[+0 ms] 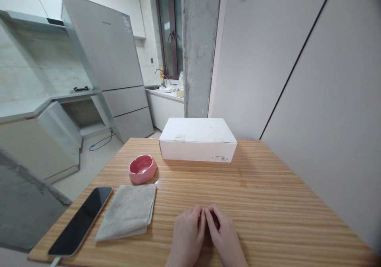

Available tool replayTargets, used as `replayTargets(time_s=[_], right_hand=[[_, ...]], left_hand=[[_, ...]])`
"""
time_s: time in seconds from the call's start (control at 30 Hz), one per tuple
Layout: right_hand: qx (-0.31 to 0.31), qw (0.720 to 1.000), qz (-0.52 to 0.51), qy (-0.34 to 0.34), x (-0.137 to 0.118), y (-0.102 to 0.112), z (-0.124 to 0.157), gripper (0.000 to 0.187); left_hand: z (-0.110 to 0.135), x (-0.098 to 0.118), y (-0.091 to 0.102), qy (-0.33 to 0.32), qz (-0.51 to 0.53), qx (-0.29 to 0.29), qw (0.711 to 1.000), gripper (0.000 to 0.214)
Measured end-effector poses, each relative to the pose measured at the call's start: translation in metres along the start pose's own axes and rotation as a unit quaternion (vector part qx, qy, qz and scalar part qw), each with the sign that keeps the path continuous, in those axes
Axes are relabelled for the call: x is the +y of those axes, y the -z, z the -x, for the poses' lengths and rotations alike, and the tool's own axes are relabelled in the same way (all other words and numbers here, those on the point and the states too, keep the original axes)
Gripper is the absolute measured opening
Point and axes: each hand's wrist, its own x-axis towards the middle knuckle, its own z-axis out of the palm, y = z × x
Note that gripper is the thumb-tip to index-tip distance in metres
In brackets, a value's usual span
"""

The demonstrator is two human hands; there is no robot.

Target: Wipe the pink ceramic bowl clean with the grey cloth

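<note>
My left hand [189, 231] and my right hand [222, 231] rest on the near part of the wooden table, side by side. Their fingers are curled in, and the thumbs and index fingers meet at the middle. I see nothing held in either one. To the left of my hands lies a folded grey cloth [126, 211]. A pink ashtray-like bowl [143, 169] sits just behind the cloth. Farther left is a phone [81, 221] with a dark screen and a white cable at its near end. A closed white box [198, 140] stands at the far edge, beyond my hands.
The striped wooden table [268, 195] narrows toward its far edge. A white wall panel [321, 120] runs along its right side. Past the left edge are a concrete wall end [26, 203], a tall fridge [104, 56] and a sink counter [166, 100].
</note>
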Motion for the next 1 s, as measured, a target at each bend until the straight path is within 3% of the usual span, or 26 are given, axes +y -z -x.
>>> replayTargets(time_s=[0.43, 1.0], right_hand=[[0.001, 0.998, -0.041, -0.038, -0.0058, -0.0016, 0.0003, 0.034], [0.013, 1.0, -0.008, -0.025, -0.0067, -0.0011, 0.0063, 0.032]], left_hand=[[-0.0005, 0.002, 0.0022, -0.004, -0.001, 0.006, 1.0, 0.029], [0.0008, -0.0002, 0.0003, -0.009, -0.008, 0.005, 1.0, 0.028]])
